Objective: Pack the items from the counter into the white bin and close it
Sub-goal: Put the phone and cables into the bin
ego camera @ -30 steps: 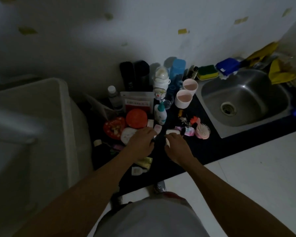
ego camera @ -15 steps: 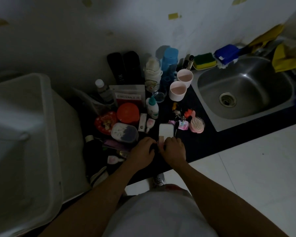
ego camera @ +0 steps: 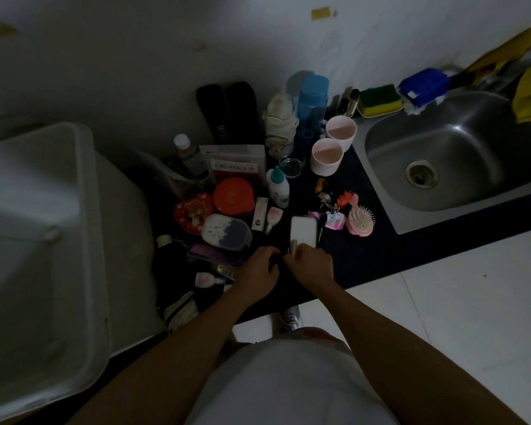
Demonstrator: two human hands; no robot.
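Head view, setting: we look down on a dark counter [ego camera: 359, 259] crowded with small toiletries, with a steel sink [ego camera: 460, 161] set into it on the right and pale floor tiles below.
White bin: the white bin [ego camera: 83, 240] stands open at the left end of the counter, well apart from both hands; we cannot see anything inside it.
Left hand: our left hand [ego camera: 255, 274] sits near the counter's front edge, fingers curled inward toward the right hand; something dark lies between the two hands, and we cannot tell whether the left hand grips it.
Right hand: our right hand [ego camera: 311, 265] is just beside the left, its fingers closed on the near end of a white flat case [ego camera: 303, 231] that lies on the counter.
Items near the hands: a clear lidded box [ego camera: 226, 233] holding white and dark contents sits just left of the case; a round orange lid [ego camera: 233, 196] and a red heart-shaped dish [ego camera: 193, 211] lie behind it.
Items to the right: a pink hairbrush [ego camera: 361, 220] rests near the sink's edge, with a cluster of keys and charms [ego camera: 330, 214] between it and the case.
Items at the back: two pale ribbed cups [ego camera: 327, 156] stand by the sink, a blue bottle [ego camera: 311, 98] and a small white dropper bottle [ego camera: 278, 187] stand farther left.
Sink ledge: a yellow-green sponge [ego camera: 379, 99] lies against the wall.
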